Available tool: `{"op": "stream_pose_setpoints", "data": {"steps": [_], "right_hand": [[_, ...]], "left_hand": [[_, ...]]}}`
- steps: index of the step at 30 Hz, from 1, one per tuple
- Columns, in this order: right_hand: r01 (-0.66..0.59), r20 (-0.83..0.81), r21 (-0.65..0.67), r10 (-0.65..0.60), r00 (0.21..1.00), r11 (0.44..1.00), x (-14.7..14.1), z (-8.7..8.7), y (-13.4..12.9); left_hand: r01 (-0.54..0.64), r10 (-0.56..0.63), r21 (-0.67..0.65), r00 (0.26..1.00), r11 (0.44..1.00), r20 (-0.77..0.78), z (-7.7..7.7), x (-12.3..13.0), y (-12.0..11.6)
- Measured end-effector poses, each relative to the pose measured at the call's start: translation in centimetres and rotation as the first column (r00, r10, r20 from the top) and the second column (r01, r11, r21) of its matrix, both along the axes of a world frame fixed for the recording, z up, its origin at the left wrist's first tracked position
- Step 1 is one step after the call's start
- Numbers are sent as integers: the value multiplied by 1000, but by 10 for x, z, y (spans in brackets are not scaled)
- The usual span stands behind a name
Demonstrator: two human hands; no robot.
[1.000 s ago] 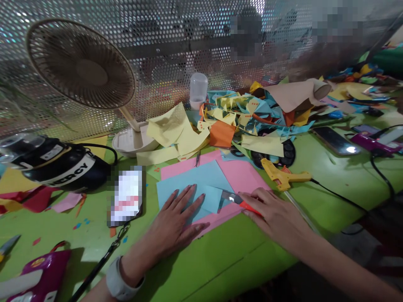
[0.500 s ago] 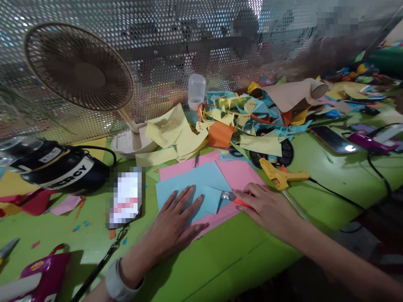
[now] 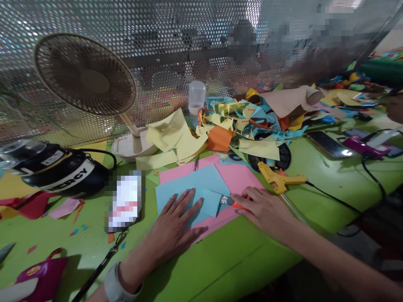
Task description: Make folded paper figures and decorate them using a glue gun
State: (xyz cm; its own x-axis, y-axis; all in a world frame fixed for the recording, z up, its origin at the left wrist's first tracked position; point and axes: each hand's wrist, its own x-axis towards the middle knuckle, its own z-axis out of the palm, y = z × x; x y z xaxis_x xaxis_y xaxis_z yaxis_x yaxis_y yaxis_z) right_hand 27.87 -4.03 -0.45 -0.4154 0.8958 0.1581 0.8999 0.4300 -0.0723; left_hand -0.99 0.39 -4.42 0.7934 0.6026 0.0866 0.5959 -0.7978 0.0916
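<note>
Fingers spread, my left hand (image 3: 179,214) lies flat on light-blue paper (image 3: 204,178), pressing it down. A smaller blue piece (image 3: 210,202) lies over the larger blue sheet, beside my left fingertips. My right hand (image 3: 261,209) is closed around the orange handle of a utility knife (image 3: 236,203). The knife's metal blade points left and meets the right edge of the smaller blue piece. Under the blue paper is pink paper (image 3: 242,174). Tweezers (image 3: 196,162) lie at the pink paper's far edge.
A yellow glue gun (image 3: 280,178) lies right of the paper, its cord trailing right. Colourful paper scraps (image 3: 226,119) are heaped behind. A fan (image 3: 91,79), a black bottle (image 3: 72,172) and a phone (image 3: 124,201) stand or lie left. Another phone (image 3: 329,144) is at right.
The knife in my right hand has shifted slightly left, and less blue shows beneath its blade. My left hand stays on the paper. The whole view has tilted slightly.
</note>
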Motion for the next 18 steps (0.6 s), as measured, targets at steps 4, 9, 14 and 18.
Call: {"op": "stream_pose_setpoints", "data": {"steps": [4,9,14,18], "right_hand": [[37,-24,21,-37,999,999,4,2,0],[95,-16,48,-94,995,994,9,0,-7],[168,-65,1,-168,984,986,12,7,-5],[327,-79,2,-326,942,945,42,32,16]], "left_hand": [[-1,1,22,1000,1000,1,0,0,-1],[-4,5,49,1000,999,-8,-2,-1,-1],[4,-3,74,1000,997,-14,-4,-1,-1],[30,-31,131,1000,991,5,-6,-2,2]]}}
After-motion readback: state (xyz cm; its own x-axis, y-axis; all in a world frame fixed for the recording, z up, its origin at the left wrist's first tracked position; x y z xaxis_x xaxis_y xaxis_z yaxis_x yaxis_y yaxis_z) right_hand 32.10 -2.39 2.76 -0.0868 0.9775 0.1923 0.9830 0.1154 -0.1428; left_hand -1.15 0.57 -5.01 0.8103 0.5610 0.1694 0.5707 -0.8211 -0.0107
